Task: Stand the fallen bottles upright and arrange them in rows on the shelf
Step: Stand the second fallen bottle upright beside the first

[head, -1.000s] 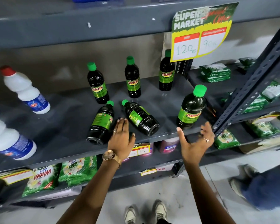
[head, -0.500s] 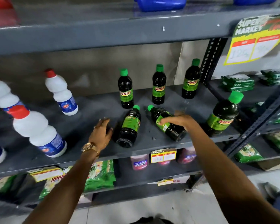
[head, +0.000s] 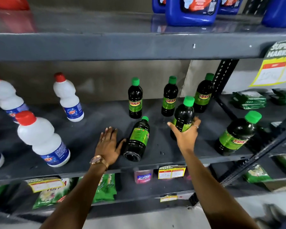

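Counted on the grey shelf (head: 89,164): six dark green-capped bottles, five upright, one fallen; three stood in a back row (head: 169,96); a fourth stood alone at the right edge (head: 236,134); a fifth, the gripped bottle (head: 182,116), held upright in the right hand (head: 186,134), fingers wrapped round its label; the fallen bottle (head: 137,141) lay cap rearward, just beside the left hand (head: 108,144), spread flat and open on the shelf, thumb touching the base; three white red-capped bottles (head: 41,138) to the left; blue jugs (head: 190,10) above; all dark bottles filled with dark liquid.
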{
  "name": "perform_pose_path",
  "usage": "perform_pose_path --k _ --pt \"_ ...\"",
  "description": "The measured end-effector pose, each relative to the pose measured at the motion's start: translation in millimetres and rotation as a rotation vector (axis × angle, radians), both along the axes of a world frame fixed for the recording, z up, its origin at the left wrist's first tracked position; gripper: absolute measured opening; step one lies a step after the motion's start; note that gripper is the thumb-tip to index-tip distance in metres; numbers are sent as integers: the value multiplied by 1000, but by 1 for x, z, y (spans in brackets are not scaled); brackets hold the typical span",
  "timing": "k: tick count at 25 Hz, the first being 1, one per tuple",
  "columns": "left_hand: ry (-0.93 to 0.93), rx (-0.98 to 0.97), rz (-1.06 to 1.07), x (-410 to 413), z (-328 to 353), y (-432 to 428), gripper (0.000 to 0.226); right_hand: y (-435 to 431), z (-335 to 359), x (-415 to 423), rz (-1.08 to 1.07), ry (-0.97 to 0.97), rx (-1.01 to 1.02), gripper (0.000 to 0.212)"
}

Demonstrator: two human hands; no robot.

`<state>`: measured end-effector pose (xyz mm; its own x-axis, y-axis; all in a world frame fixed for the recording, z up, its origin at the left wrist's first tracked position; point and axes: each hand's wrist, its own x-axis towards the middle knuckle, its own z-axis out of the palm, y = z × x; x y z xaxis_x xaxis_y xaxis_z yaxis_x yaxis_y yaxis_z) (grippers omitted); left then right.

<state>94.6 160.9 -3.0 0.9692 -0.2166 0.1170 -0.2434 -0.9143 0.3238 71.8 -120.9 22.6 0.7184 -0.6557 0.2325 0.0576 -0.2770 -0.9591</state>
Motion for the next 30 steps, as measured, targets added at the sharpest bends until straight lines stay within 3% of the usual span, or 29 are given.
perform_pose_path --k 6,10,13,15,20,24,30 --pt "-10 -10 18 0 -3 0 73 -3 -21 -8 40 98 -113 81" --pt "-6 -12 20 3 -5 1 68 7 -13 5 -27 141 -175 99" --pt "-28 -17 21 1 -6 1 78 4 -25 -7 63 131 -119 81" --pt "-29 -15 23 2 -6 1 83 2 -25 -6 -12 147 -150 78" --pt "-13 -30 30 2 -4 1 66 6 -16 6 -100 225 -254 104" --pt "-15 -29 21 1 -4 1 64 -5 -20 -4 2 225 -212 68" --pt "-25 -30 24 1 -5 1 62 -2 -33 -59 -29 159 -224 63"
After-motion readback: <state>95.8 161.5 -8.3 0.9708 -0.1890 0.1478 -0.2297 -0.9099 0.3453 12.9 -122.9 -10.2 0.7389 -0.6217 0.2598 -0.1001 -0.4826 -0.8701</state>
